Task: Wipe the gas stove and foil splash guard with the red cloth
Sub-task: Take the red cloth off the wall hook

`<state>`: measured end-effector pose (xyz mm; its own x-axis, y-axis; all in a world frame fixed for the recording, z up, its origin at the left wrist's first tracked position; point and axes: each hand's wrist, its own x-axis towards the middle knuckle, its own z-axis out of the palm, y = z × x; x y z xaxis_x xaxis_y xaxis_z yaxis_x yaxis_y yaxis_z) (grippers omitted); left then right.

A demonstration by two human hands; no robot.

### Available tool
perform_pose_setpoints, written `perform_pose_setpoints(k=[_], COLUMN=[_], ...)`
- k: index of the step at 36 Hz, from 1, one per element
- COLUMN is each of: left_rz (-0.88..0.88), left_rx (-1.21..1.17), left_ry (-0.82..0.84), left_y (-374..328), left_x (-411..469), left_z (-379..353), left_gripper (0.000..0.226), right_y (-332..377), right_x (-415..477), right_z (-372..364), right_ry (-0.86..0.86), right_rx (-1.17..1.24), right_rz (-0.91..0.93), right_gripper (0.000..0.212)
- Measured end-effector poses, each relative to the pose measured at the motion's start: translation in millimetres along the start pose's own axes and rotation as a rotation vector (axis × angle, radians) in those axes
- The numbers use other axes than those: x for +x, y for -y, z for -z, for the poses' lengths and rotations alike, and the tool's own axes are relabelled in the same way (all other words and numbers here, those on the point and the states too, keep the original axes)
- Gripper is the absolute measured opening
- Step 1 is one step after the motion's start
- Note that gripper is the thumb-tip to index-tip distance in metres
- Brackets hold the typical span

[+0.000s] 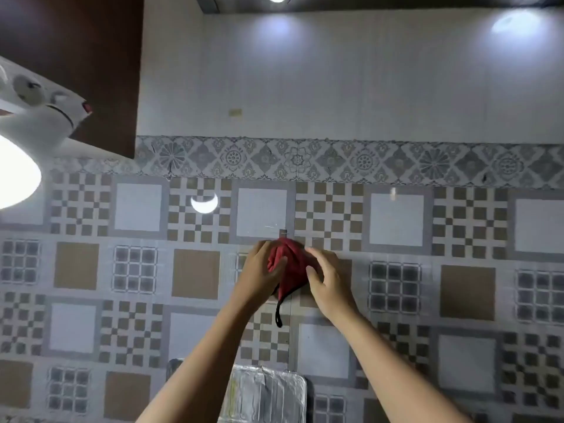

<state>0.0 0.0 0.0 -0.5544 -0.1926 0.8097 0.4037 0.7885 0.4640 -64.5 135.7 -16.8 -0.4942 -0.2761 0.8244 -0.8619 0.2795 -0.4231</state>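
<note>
The red cloth [290,267] hangs bunched against the tiled wall, just under a small hook [283,231], with a black loop dangling below it. Both hands are raised to it. My left hand [259,273] grips its left side, thumb pressed into the folds. On the cloth's right side rests my right hand [328,280], fingers curled around the edge. The foil splash guard [268,395] shows at the bottom centre, partly hidden by my left forearm. The gas stove is out of view.
The wall is covered in patterned grey and brown tiles [396,224] with a floral border. A dark brown cabinet [76,62] hangs at the upper left, with a white fan [39,114] beside it. Ceiling lights glare above.
</note>
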Motion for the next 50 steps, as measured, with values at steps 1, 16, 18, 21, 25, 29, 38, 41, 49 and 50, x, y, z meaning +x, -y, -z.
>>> perform_pose_setpoints(k=[1,16,18,21,25,29,38,41,49,50], left_rz=[0.013,0.062,0.071,0.078,0.046,0.054,0.189,0.200,0.314,0.334], left_rx=[-0.022,-0.334,-0.330,-0.317,-0.310,-0.353,-0.533,-0.528,-0.480,-0.505], left_ry=[-0.013,-0.058,-0.045,-0.021,-0.009,0.019,0.441,0.542,0.906,0.902], left_y=[3.1,63.4,63.1,58.4,41.8,15.4,-34.0,-52.0,-103.9,-106.6], left_x=[4.9,36.7,38.5,37.9,32.6,15.7,-59.3,-82.5,-134.2,-142.1], left_z=[-1.7,-22.6,-18.7,-9.4,7.0,19.0,20.8,23.0,17.1,15.2], left_gripper=[0.032,0.027,0.024,0.021,0.020,0.023,0.026,0.030,0.049,0.051], right_y=[-1.7,-41.7,-32.4,-14.4,11.7,36.1,65.0,63.0,56.4,55.0], right_x=[5.3,47.3,53.0,60.8,65.0,58.9,-11.7,-39.5,-118.2,-128.9], right_z=[-3.9,-43.7,-39.0,-24.9,-1.5,20.0,66.3,82.8,122.2,125.3], right_ry=[-0.004,-0.066,-0.109,-0.195,-0.175,-0.130,0.064,0.098,0.227,0.213], right_rx=[0.031,0.047,0.059,0.001,-0.062,-0.063,0.013,0.038,0.036,0.045], right_rz=[-0.023,0.012,0.012,0.086,0.151,0.185,0.093,0.035,-0.073,-0.098], right_gripper=[0.036,0.030,0.027,0.023,0.023,0.022,0.024,0.025,0.024,0.022])
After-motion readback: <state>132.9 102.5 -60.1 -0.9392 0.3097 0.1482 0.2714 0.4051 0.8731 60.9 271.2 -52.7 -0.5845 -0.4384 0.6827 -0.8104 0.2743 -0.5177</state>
